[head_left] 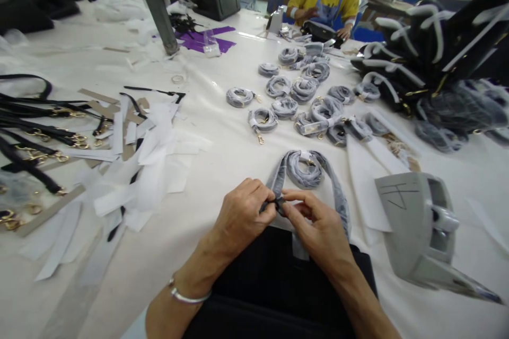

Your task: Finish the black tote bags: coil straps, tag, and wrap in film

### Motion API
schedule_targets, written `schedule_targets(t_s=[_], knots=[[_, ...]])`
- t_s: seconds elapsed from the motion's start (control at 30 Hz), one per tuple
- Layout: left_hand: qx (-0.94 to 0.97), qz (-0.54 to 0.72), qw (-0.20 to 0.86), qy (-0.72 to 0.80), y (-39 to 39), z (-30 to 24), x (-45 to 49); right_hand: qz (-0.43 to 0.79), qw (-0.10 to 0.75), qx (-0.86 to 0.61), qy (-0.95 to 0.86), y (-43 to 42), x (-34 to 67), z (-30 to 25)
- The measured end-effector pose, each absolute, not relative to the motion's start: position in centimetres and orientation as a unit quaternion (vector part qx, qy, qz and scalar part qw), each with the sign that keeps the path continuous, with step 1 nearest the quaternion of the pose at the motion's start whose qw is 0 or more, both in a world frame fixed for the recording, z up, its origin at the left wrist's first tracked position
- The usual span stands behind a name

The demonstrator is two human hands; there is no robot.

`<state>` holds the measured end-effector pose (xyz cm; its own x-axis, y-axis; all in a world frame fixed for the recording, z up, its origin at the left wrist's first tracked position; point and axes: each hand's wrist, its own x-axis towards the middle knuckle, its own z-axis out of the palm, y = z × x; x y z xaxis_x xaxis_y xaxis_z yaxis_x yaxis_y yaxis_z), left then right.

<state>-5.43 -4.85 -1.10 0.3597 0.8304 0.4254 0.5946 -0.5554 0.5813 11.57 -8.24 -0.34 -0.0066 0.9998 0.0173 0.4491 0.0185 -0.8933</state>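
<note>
Just beyond the black bag [270,286], both hands meet on the near end of a grey-wrapped strap [306,169]. The left hand [242,217] has its grip pinched shut on the strap's small dark tip, and the right hand [318,228] pinches the same spot, thumb and forefinger closed. The rest of the strap lies coiled on the white counter [222,143] beyond the bag, with a grey tape dispenser [417,228] right of the bag

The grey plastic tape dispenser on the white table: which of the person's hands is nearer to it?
Right. The right hand lies left of the grey plastic tape dispenser; the left hand is farther left, beyond the right one. Both pinch a grey wrapped strap.
</note>
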Motion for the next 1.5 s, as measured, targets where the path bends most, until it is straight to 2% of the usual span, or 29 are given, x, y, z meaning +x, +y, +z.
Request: schedule_targets(t_s=[0.07,0.13,0.33,0.6,0.73,0.9,1.03,1.23,1.4,1.5], knots=[[0.812,0.357,0.136,0.440,-4.9,-1.4,-5.4,0.256,0.379,-0.599,-0.657,-8.3,11.5,0.2],[0.819,0.354,0.111,0.438,-4.9,-1.6,-5.4,0.198,0.380,-0.589,-0.686,-8.5,11.3,0.8],[0.850,0.320,0.072,0.412,-4.9,-2.2,-5.4,0.220,0.369,-0.577,-0.694,-8.8,10.5,1.1],[0.877,0.297,0.090,0.367,-5.0,-2.1,-5.4,0.126,0.334,-0.592,-0.723,-9.0,10.5,-0.1],[0.883,0.306,0.129,0.331,-5.0,-2.0,-5.5,0.181,0.319,-0.647,-0.669,-8.6,11.3,-0.1],[0.813,0.415,0.223,0.343,-4.8,-1.6,-5.4,0.330,0.242,-0.676,-0.613,-8.0,12.2,0.3],[0.769,0.443,0.288,0.359,-4.8,-1.2,-5.4,0.332,0.273,-0.663,-0.614,-8.0,11.6,0.2],[0.801,0.426,0.275,0.318,-5.0,-1.5,-5.4,0.335,0.269,-0.659,-0.618,-7.9,11.4,-0.5],[0.794,0.386,0.288,0.371,-4.8,-2.0,-5.5,0.297,0.376,-0.583,-0.657,-8.0,11.7,0.1],[0.804,0.352,0.282,0.388,-4.7,-2.2,-5.6,0.285,0.373,-0.564,-0.679,-8.1,11.8,0.5]])
